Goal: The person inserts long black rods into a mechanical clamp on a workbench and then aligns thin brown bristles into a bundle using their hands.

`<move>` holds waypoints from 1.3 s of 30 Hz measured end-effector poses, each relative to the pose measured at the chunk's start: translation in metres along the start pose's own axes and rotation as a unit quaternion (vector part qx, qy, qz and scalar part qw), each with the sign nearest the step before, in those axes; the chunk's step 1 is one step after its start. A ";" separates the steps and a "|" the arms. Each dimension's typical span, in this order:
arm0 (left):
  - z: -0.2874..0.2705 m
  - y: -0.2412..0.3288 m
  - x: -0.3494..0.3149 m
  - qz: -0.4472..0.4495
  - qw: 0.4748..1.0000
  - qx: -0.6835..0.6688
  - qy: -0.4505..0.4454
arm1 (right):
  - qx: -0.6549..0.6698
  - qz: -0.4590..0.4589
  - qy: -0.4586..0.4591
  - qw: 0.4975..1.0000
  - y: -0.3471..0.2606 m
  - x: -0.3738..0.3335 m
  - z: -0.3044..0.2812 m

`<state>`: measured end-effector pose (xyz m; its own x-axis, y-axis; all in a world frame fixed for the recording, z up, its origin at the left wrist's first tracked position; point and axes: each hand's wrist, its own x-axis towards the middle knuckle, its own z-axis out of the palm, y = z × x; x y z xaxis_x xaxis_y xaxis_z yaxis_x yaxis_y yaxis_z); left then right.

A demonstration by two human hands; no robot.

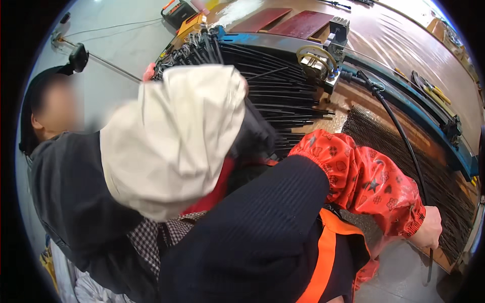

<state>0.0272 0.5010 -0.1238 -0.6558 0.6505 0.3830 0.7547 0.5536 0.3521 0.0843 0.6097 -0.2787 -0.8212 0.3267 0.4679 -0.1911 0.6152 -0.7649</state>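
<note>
My left arm, in a dark ribbed sleeve with a red patterned sleeve cover [371, 184], reaches across to the right. At its end my left hand [428, 227] is closed around a long black cable [408, 144]. This cable curves down from the blue bench machine [399, 93], and its thin lower end pokes out below my fist. Part of another red sleeve [366, 275] shows under my left forearm, beside an orange strap [326, 252]. My right hand cannot be made out there.
A co-worker in a black jacket [76, 177] stands close at left, a white sleeve cover [177, 136] reaching over the bench. Many black cables [278, 83] lie behind it. A metal clamp block [316, 63], a dark mesh mat [374, 131], hand tools [434, 91] and red boards [303, 24] are beyond.
</note>
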 end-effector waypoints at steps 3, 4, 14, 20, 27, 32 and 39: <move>-0.008 0.002 -0.006 -0.011 1.000 -0.003 -0.015 | -0.005 0.000 -0.003 1.000 0.004 0.001 0.000; -0.013 0.002 -0.008 -0.017 1.000 -0.017 -0.015 | -0.008 -0.001 -0.004 1.000 0.005 0.001 0.001; -0.039 0.013 -0.012 0.053 0.984 0.035 0.169 | -0.058 -0.017 -0.008 0.998 0.014 0.012 0.009; -0.157 -0.019 -0.053 0.036 0.996 -0.074 0.033 | -0.250 -0.079 0.044 0.964 0.004 0.026 0.024; -0.275 -0.116 -0.114 -0.004 0.979 -0.190 -0.069 | 0.088 0.062 0.025 0.994 -0.072 0.014 0.015; -0.343 -0.192 -0.154 -0.022 0.953 -0.298 -0.058 | 0.100 0.003 -0.025 0.995 -0.103 0.034 0.015; -0.427 -0.247 -0.252 -0.018 0.942 -0.333 0.018 | 0.261 -0.101 -0.306 0.910 -0.257 0.067 0.127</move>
<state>-0.0015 -0.0216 0.0575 -0.6905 0.6130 0.3840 0.5606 0.1180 0.8196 0.0101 0.3829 -0.1069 -0.8565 -0.3141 0.4096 -0.4691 0.1426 -0.8716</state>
